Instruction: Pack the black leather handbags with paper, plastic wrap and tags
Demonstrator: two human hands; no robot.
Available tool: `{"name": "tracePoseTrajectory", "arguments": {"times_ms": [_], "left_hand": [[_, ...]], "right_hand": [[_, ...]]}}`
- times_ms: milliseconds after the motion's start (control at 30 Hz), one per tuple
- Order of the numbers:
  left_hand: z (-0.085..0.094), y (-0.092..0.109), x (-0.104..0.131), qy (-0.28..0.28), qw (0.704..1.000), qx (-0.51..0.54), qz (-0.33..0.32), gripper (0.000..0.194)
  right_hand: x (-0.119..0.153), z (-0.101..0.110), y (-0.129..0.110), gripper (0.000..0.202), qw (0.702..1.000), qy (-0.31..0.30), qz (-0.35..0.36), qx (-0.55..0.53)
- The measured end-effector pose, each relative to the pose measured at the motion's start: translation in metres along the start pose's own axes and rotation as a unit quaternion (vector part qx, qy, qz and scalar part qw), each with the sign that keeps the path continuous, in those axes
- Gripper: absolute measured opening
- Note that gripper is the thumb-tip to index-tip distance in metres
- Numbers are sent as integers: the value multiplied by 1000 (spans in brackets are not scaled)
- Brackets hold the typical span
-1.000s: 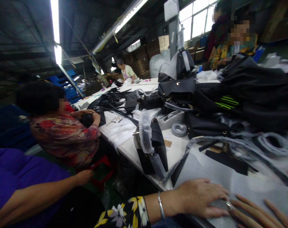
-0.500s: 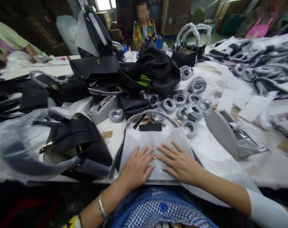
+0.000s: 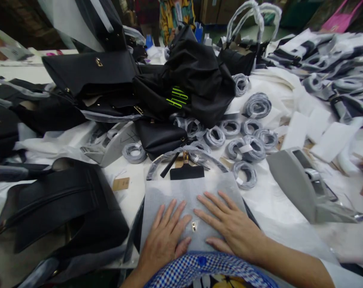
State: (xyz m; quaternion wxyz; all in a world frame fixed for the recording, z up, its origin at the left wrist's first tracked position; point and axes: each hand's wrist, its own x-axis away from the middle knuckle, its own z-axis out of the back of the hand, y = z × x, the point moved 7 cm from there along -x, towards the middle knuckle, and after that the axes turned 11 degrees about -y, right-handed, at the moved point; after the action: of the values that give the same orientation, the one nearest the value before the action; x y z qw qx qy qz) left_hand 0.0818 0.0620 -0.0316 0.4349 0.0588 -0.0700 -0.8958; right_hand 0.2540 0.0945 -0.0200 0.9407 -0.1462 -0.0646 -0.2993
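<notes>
A dark handbag lies flat at the table edge in front of me, covered by a thin white paper sheet (image 3: pixel 172 191). A small gold clasp (image 3: pixel 194 227) pokes through the sheet between my hands. My left hand (image 3: pixel 166 232) rests flat on the left part of the sheet, fingers spread. On the right part, my right hand (image 3: pixel 226 220) also lies flat with its fingers apart. Neither hand grips anything. Beyond the sheet arches a plastic-wrapped handle (image 3: pixel 153 165), with a black tag (image 3: pixel 186 173) lying inside the arch.
At left stands a black handbag (image 3: pixel 70 200), near a brown card (image 3: pixel 120 183). A grey tape dispenser (image 3: pixel 289 180) sits at right. Wrapped strap coils (image 3: pixel 244 175), a black cloth bag (image 3: pixel 199 76) and a flap-front black bag (image 3: pixel 88 72) lie behind. A co-worker (image 3: pixel 177 18) is across the table.
My view has tipped down and come nearer the table. Both hands stay flat on the paper sheet, and the gold clasp shows more clearly between them.
</notes>
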Motion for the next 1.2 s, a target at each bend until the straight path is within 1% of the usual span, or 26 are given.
{"name": "tracePoseTrajectory", "arguments": {"times_ms": [100, 167, 200, 267, 333, 433, 533, 667, 733, 800, 900, 967, 1033, 1100, 1200], "left_hand": [[3, -11, -3, 18, 1000, -12, -9, 37], [11, -19, -8, 26, 1000, -12, -6, 36], [17, -22, -12, 29, 1000, -9, -3, 35], [28, -29, -22, 29, 999, 7, 13, 33], [36, -36, -35, 16, 999, 22, 45, 33], [36, -42, -52, -11, 996, 25, 84, 39], [30, -44, -60, -32, 995, 27, 96, 47], [24, -48, -58, -80, 989, 45, 116, 50], [25, -51, -56, -100, 985, 59, 126, 50], [27, -52, -55, -110, 983, 73, 127, 47], [32, -52, -54, -94, 985, 86, 116, 41], [35, -50, -54, -75, 988, 91, 104, 37], [35, -49, -54, -76, 988, 97, 95, 35], [34, -50, -55, -94, 986, 97, 93, 36], [31, -54, -58, -131, 983, 79, 100, 46]], "right_hand": [[1, -4, 4, 71, 999, 26, 10, 35], [0, -2, 8, 76, 997, 53, 19, 46], [-2, 1, 12, 73, 997, 63, 18, 45], [-6, 7, 21, 55, 996, 78, 7, 34], [-13, 14, 31, 41, 996, 86, -17, 21], [-24, 22, 40, 38, 995, 88, -41, 8], [-34, 26, 45, 37, 997, 54, -52, -11], [-40, 28, 53, 30, 994, -17, -87, -58], [-41, 32, 55, 27, 993, -24, -92, -74], [-40, 36, 54, 23, 994, -14, -79, -79], [-37, 40, 50, 19, 996, 19, -48, -78], [-34, 39, 49, 19, 995, 19, -37, -91], [-34, 34, 52, 20, 993, -7, -40, -114], [-36, 31, 56, 19, 989, -38, -52, -132], [-41, 31, 61, 17, 984, -80, -71, -144]]}}
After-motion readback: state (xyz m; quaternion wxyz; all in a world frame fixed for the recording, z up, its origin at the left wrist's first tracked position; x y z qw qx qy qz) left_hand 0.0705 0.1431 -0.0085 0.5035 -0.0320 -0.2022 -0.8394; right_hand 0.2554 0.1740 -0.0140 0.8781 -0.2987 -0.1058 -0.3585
